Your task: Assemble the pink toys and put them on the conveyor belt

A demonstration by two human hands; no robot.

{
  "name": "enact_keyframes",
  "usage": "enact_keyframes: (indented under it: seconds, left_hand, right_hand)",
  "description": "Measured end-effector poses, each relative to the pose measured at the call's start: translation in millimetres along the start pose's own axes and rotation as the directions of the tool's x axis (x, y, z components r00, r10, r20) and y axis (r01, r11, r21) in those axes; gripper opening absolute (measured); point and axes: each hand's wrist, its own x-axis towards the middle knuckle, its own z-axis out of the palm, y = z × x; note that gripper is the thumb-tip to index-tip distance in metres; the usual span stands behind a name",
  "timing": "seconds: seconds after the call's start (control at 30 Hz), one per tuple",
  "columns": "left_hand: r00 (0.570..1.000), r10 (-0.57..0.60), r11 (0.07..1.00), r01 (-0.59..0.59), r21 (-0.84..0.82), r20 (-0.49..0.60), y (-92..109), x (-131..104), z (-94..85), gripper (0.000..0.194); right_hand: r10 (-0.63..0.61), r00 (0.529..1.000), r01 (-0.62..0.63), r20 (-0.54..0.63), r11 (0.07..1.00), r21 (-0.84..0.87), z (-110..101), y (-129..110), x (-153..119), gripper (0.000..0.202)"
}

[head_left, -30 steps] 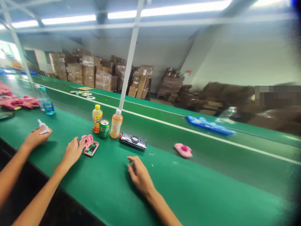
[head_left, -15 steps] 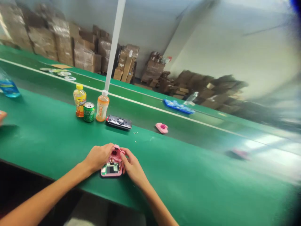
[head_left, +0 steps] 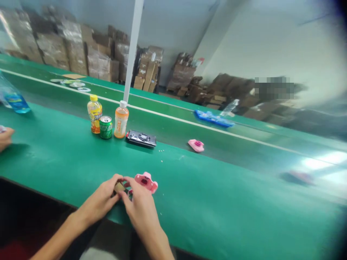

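Observation:
Near the front edge of the green table, my left hand (head_left: 104, 195) is closed on a small tan and dark part (head_left: 120, 187). My right hand (head_left: 139, 198) is closed on the same part from the other side, its thumb and fingers bent round it. Just beyond my right hand lies a pink shell (head_left: 146, 181) with a dark round opening, on the table. My right hand hides part of the shell and whatever lies beneath the fingers.
A yellow-capped bottle (head_left: 94, 115), a green can (head_left: 106, 127), an orange bottle (head_left: 121, 120) and a black phone-like device (head_left: 141, 138) stand or lie beyond my hands. On the belt are a pink piece (head_left: 196, 145) and a blue tray (head_left: 214, 119). Another person's hand (head_left: 5, 139) shows at left.
The pink shell has left my fingers and lies apart on the table. My hands have turned and now grip the small tan part. The other person's hand shows more. The view has shifted slightly.

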Motion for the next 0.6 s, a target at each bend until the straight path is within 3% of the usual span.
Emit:
enact_keyframes:
  seconds: [0.1,0.2,0.43,0.6]
  left_hand:
    - [0.971,-0.206,0.919,0.150,-0.364,-0.119,5.3,-1.8,10.7,0.044]
    - [0.943,-0.315,0.795,0.200,-0.572,-0.109,7.8,-2.1,14.8,0.053]
    - [0.931,-0.326,0.823,0.195,-0.534,-0.163,11.6,-5.3,18.7,0.041]
    - [0.908,-0.337,0.867,0.196,-0.457,-0.249,13.7,-7.8,24.0,0.035]
  right_hand:
    - [0.039,0.999,-0.040,0.012,0.995,0.089,8.2,4.3,11.6,0.021]
    - [0.024,1.000,-0.025,0.005,0.992,0.122,6.7,13.4,10.8,0.012]
    - [-0.101,0.994,0.104,0.037,0.991,-0.085,-8.9,14.6,15.5,0.011]
    - [-0.166,0.986,0.165,0.019,0.957,-0.239,0.6,13.4,12.1,0.014]
